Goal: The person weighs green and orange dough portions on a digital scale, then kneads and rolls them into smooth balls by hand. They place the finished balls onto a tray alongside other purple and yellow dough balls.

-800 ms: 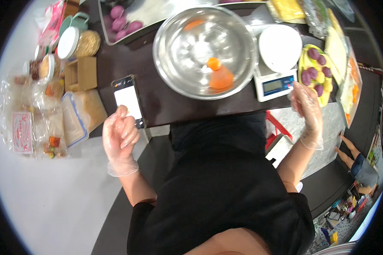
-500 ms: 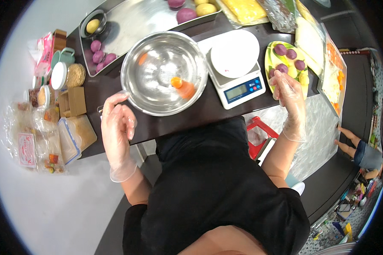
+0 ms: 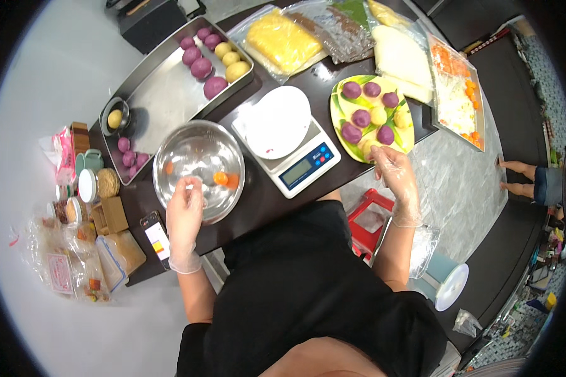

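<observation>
My left hand (image 3: 187, 210), in a clear plastic glove, is over the near rim of the steel bowl (image 3: 201, 129). Its fingers are curled together, and whatever they may hold is hidden. In the bowl are a small orange dough ball (image 3: 221, 178) and its reflection on the shiny wall. My right hand (image 3: 391, 173), also gloved, has its fingertips closed at a pale yellow dough ball (image 3: 366, 147) at the near edge of the yellow-green plate (image 3: 339, 94). Several purple balls (image 3: 361, 117) and other yellow balls (image 3: 378, 115) sit on that plate.
A white kitchen scale (image 3: 305, 168) stands between bowl and plate. Behind the bowl is a metal tray (image 3: 163, 94) with purple and yellow balls. Bagged coloured dough (image 3: 284, 41) lies at the back. A phone (image 3: 155, 237), jars and a plastic box are at left; a red stool (image 3: 366, 220) stands below.
My view has shifted, so the tabletop items appear moved and more of the tray shows. My left hand has come over the bowl's near rim, and my right hand is at the plate's near edge.
</observation>
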The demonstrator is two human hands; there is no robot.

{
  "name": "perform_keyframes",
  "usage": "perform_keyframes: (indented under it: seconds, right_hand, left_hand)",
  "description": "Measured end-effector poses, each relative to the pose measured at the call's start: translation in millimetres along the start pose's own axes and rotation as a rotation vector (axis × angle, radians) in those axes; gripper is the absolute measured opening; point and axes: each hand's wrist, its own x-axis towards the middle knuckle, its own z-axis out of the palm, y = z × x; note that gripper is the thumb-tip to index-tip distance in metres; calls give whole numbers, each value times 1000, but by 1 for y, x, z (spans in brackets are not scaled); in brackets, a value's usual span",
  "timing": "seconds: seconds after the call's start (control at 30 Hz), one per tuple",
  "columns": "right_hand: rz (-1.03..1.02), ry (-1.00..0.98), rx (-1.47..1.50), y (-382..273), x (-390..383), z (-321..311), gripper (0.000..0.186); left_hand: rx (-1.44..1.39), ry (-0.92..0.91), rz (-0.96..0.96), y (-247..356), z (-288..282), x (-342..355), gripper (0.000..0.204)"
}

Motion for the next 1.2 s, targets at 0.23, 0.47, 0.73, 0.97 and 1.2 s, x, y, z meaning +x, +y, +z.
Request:
perform_keyframes:
  seconds: [0.23,0.47,0.73,0.97,1.2]
  right_hand:
    - [-175,38,-28,-41,60,-30,44]
    - [-248,91,-321,-92,178,-55,49]
    - [-348,316,-652,-135,347,-47,33]
    - [-216,381,-733,-156,479,-35,37]
    - [25,133,-646,-174,532,-44,61]
  left_hand:
    - [26,2,-198,-4,-14,-2,29]
    - [37,64,-226,-16,-30,-6,29]
    - [-71,97,-298,-16,-42,0,26]
    - [-115,126,-342,-12,-52,8,26]
    - [-103,182,-452,-8,-51,4,24]
